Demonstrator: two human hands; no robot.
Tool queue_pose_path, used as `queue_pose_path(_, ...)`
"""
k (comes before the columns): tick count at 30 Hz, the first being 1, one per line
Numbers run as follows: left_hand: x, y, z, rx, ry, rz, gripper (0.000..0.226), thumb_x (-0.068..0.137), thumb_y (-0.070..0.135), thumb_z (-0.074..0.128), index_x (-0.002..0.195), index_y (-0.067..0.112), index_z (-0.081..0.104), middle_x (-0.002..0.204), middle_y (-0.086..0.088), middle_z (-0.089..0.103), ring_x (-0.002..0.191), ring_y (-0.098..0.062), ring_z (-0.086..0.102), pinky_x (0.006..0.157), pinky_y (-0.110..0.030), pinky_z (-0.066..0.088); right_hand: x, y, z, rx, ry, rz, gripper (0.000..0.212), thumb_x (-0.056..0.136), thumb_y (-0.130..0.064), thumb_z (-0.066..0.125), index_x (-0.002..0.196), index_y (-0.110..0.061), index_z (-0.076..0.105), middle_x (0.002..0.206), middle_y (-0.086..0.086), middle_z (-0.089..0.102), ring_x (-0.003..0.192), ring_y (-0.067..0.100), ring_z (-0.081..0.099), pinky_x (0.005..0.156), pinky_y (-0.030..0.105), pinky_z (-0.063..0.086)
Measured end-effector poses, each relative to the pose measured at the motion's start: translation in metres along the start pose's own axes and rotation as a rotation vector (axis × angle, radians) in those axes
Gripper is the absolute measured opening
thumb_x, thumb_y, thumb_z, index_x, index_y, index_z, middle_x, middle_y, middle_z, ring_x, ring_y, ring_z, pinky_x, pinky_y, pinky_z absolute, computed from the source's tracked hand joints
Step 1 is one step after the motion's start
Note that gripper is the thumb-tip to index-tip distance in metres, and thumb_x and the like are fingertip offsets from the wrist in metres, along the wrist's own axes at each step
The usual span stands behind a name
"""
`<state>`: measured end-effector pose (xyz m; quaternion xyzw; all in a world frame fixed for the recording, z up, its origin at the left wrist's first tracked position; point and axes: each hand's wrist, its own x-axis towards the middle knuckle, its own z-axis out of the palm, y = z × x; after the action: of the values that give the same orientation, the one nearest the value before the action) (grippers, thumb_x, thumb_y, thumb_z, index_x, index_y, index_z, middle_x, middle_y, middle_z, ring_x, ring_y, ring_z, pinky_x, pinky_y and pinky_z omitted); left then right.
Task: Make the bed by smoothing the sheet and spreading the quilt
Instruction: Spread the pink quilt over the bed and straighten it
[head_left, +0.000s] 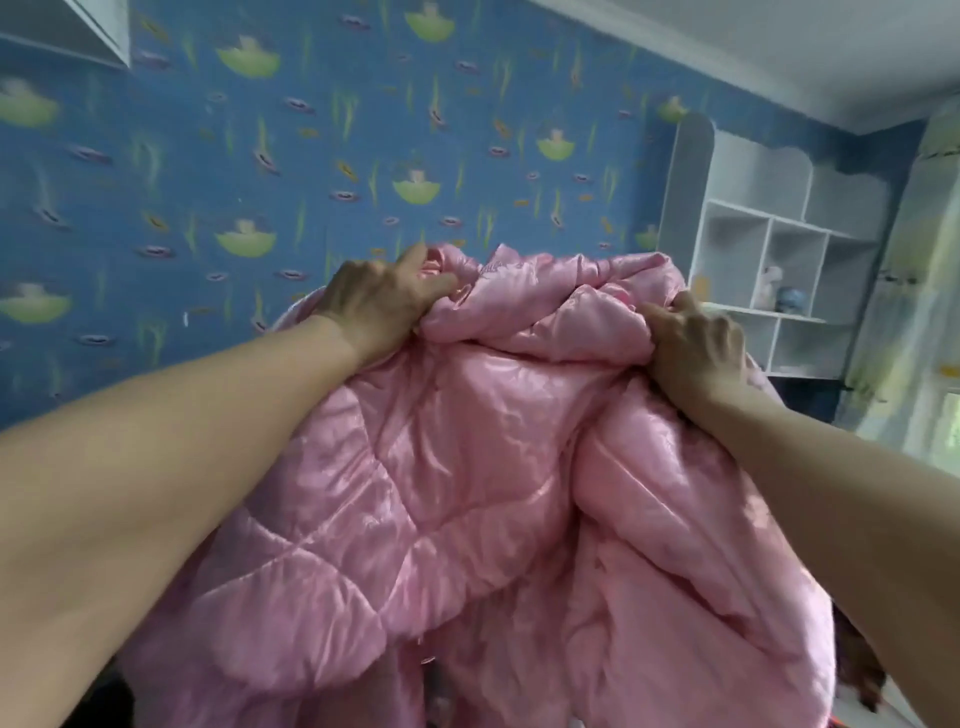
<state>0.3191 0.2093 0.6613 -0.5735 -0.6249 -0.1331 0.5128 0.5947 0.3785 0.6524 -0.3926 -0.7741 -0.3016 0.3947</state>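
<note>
overhead, quilt (467, 467) against blue wallpaper (311, 156)

No readable text, label, brand, number or sign shows anywhere; a faint embroidered mark on the pink quilt (467, 467) near its top edge is too blurred to read.

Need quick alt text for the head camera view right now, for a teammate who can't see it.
Both hands, left hand and right hand, grip a bunched pink quilt and hold it up in front of blue patterned wallpaper. A white shelf unit stands at right.
</note>
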Motion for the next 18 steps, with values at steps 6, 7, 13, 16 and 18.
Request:
queue_pose_path(6, -0.016, -0.041, 0.047, 0.087, 0.035, -0.103, 0.033, 0.089, 0.038, 0.047, 0.115, 0.020, 0.052, 0.079, -0.020, 0.059, 0.042, -0.037, 0.057, 0.040, -0.033, 0.039, 0.042, 0.018, 0.107, 0.115, -0.010, -0.241, 0.027, 0.088, -0.023, 0.056, 0.115, -0.024, 0.060, 0.100, 0.018, 0.053, 0.078, 0.041, 0.062, 0.059, 0.041, 0.044)
queue_pose_path(7, -0.021, -0.039, 0.057, 0.088, 0.034, -0.143, 0.029, 0.088, 0.030, 0.060, 0.111, 0.014, 0.053, 0.079, -0.023, 0.061, 0.045, -0.040, 0.059, 0.042, -0.039, 0.044, 0.043, 0.017, 0.123, 0.147, 0.010, -0.319, 0.027, 0.087, -0.022, 0.054, 0.113, -0.024, 0.060, 0.099, 0.018, 0.052, 0.076, 0.040, 0.060, 0.058, 0.042, 0.046)
queue_pose_path(13, -0.103, 0.019, 0.141, 0.384, -0.839, -0.195, 0.063, 0.094, 0.059, 0.029, 0.149, 0.030, 0.025, 0.161, -0.005, 0.001, 0.146, -0.038, -0.005, 0.107, -0.072, 0.003, -0.038, -0.021, 0.236, 0.058, -0.764, -0.481, 0.078, 0.066, -0.072, 0.061, 0.134, -0.054, 0.026, 0.148, -0.003, 0.031, 0.125, 0.033, 0.041, 0.099, 0.052, 0.040)
queue_pose_path(16, -0.145, 0.064, 0.183, 0.301, -1.009, -0.189, 0.076, 0.088, 0.074, 0.020, 0.150, 0.041, -0.008, 0.156, -0.005, -0.028, 0.140, -0.037, -0.030, 0.098, -0.078, -0.014, -0.094, -0.065, 0.266, 0.173, -1.050, -0.550, 0.110, 0.058, -0.084, 0.058, 0.147, -0.050, 0.004, 0.160, -0.007, 0.002, 0.145, 0.028, 0.013, 0.109, 0.057, 0.028)
queue_pose_path(18, -0.162, 0.088, 0.193, 0.309, -1.043, -0.198, 0.085, 0.086, 0.077, 0.023, 0.150, 0.035, -0.017, 0.156, -0.007, -0.029, 0.139, -0.036, -0.032, 0.097, -0.077, -0.016, -0.121, -0.085, 0.270, 0.210, -0.992, -0.599, 0.109, 0.063, -0.081, 0.058, 0.148, -0.046, 0.000, 0.160, -0.008, 0.001, 0.146, 0.026, 0.010, 0.110, 0.056, 0.026)
